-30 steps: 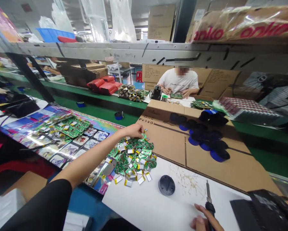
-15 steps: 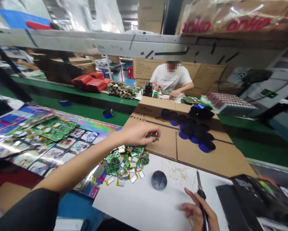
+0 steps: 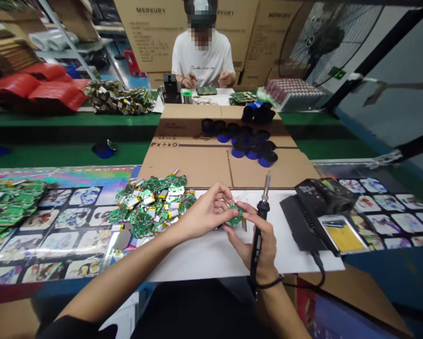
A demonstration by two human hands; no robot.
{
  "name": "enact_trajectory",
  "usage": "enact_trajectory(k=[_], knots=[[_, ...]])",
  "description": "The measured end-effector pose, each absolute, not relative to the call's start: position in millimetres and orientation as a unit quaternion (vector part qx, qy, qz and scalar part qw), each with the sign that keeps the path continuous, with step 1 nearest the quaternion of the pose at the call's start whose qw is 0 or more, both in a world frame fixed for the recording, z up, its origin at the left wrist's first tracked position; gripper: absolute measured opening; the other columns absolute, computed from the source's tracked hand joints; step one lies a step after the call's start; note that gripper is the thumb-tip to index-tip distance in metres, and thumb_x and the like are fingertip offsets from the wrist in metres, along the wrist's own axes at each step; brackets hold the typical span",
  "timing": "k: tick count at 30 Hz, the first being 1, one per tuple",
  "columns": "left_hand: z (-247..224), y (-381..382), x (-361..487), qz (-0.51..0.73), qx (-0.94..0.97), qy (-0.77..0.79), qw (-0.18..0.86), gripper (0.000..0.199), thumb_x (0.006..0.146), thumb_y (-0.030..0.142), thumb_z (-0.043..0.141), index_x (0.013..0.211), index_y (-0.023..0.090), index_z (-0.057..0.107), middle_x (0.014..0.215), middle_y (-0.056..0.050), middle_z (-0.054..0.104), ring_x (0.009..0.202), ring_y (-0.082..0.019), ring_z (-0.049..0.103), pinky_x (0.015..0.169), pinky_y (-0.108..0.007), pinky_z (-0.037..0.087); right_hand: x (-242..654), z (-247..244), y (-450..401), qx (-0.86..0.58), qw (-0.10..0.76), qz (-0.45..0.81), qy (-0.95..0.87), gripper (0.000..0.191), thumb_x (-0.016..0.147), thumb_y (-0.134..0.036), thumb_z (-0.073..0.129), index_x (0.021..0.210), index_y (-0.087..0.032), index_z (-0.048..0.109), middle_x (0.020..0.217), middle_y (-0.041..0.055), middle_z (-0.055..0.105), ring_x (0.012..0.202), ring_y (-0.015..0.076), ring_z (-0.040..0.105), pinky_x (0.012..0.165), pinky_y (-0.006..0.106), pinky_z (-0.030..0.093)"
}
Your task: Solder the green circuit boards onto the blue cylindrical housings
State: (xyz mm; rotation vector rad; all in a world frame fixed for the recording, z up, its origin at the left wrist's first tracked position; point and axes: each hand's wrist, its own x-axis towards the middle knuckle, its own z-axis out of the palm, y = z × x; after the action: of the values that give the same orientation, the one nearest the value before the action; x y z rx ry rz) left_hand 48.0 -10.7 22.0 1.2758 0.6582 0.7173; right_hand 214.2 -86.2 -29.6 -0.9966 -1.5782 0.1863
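Note:
My left hand pinches a small green circuit board at its fingertips, above a white sheet. My right hand grips a black soldering iron with its metal tip pointing up and away from the board. Fingers of my right hand also touch the board's edge. To the left of my left hand lies a heap of green circuit boards with small silver pouch batteries. The iron's tip does not touch the board.
A black soldering station stands right of the sheet. Cardboard holds several blue-and-black rolls. More boards lie far left on printed foil sheets. A co-worker sits across the bench.
My view has swung toward the bench's far end. My left hand has moved from above the heap to in front of me with a board, and my right hand has raised the iron beside it.

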Motion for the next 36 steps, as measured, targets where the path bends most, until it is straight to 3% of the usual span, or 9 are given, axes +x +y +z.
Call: enact_trajectory(k=[4, 7, 10, 14, 17, 20, 26, 36], knots=[[19, -11, 32, 0.329, 0.609, 0.308, 0.652, 0.042, 0.096, 0.041, 0.078, 0.119, 0.021, 0.05, 0.106, -0.003, 0.064, 0.087, -0.014, 0.066, 0.079, -0.028, 0.055, 213, -33, -91, -0.44, 0.584, 0.103, -0.675, 0.064, 0.084, -0.006, 0.082, 0.138, -0.026, 0.056, 0.138, 0.0136, 0.073, 0.129, 0.0271, 0.075, 0.109, 0.048, 0.066], [19, -3, 11, 0.313, 0.722, 0.368, 0.496, 0.032, 0.101, 0.044, 0.071, 0.119, 0.021, 0.056, 0.11, -0.005, 0.067, 0.098, -0.018, 0.065, 0.087, -0.033, 0.051, 223, -37, -93, -0.457, 0.597, 0.137, -0.645, 0.06, 0.084, -0.006, 0.08, 0.136, -0.026, 0.057, 0.136, 0.0128, 0.073, 0.13, 0.0277, 0.073, 0.112, 0.05, 0.063], [14, 2, -5, 0.236, 0.792, 0.4, 0.395, 0.035, 0.098, 0.051, 0.075, 0.107, 0.021, 0.06, 0.107, -0.004, 0.065, 0.095, -0.02, 0.062, 0.084, -0.034, 0.049, 236, -46, -96, -0.483, 0.606, 0.157, -0.612, 0.059, 0.084, -0.006, 0.078, 0.135, -0.026, 0.058, 0.136, 0.0128, 0.072, 0.132, 0.0291, 0.072, 0.115, 0.055, 0.06], [-2, -5, -3, 0.198, 0.815, 0.389, 0.381, 0.036, 0.091, 0.044, 0.085, 0.106, 0.021, 0.062, 0.116, -0.006, 0.062, 0.107, -0.024, 0.065, 0.094, -0.038, 0.053, 244, -59, -102, -0.507, 0.598, 0.156, -0.601, 0.061, 0.084, -0.005, 0.078, 0.136, -0.027, 0.057, 0.138, 0.0127, 0.07, 0.133, 0.0295, 0.07, 0.113, 0.056, 0.06], [-12, -12, 5, 0.241, 0.822, 0.377, 0.351, 0.016, 0.097, 0.031, 0.079, 0.103, 0.02, 0.068, 0.121, -0.008, 0.061, 0.115, -0.025, 0.065, 0.1, -0.039, 0.053, 241, -64, -104, -0.511, 0.594, 0.149, -0.603, 0.063, 0.083, -0.005, 0.078, 0.137, -0.028, 0.057, 0.137, 0.0119, 0.07, 0.134, 0.0283, 0.07, 0.113, 0.054, 0.061], [-19, -15, 9, 0.294, 0.825, 0.332, 0.349, 0.003, 0.103, 0.022, 0.07, 0.101, 0.02, 0.07, 0.121, -0.008, 0.065, 0.109, -0.021, 0.068, 0.094, -0.034, 0.054, 234, -64, -103, -0.512, 0.588, 0.155, -0.607, 0.062, 0.084, -0.006, 0.078, 0.137, -0.028, 0.057, 0.135, 0.0115, 0.07, 0.132, 0.0279, 0.07, 0.112, 0.054, 0.062], [-24, -12, 10, 0.341, 0.828, 0.229, 0.382, 0.003, 0.103, 0.022, 0.073, 0.104, 0.019, 0.071, 0.107, -0.006, 0.079, 0.104, -0.02, 0.069, 0.094, -0.034, 0.055, 223, -59, -103, -0.507, 0.561, 0.177, -0.63, 0.056, 0.087, -0.009, 0.075, 0.137, -0.028, 0.058, 0.132, 0.0112, 0.074, 0.127, 0.0274, 0.075, 0.111, 0.051, 0.063], [-34, -10, 8, 0.399, 0.808, 0.213, 0.378, 0.003, 0.101, 0.02, 0.075, 0.103, 0.018, 0.075, 0.101, -0.008, 0.079, 0.111, -0.02, 0.075, 0.097, -0.033, 0.061, 224, -53, -113, -0.503, 0.488, 0.146, -0.699, 0.053, 0.09, -0.011, 0.076, 0.137, -0.028, 0.06, 0.131, 0.01, 0.078, 0.119, 0.0275, 0.077, 0.105, 0.051, 0.065]])
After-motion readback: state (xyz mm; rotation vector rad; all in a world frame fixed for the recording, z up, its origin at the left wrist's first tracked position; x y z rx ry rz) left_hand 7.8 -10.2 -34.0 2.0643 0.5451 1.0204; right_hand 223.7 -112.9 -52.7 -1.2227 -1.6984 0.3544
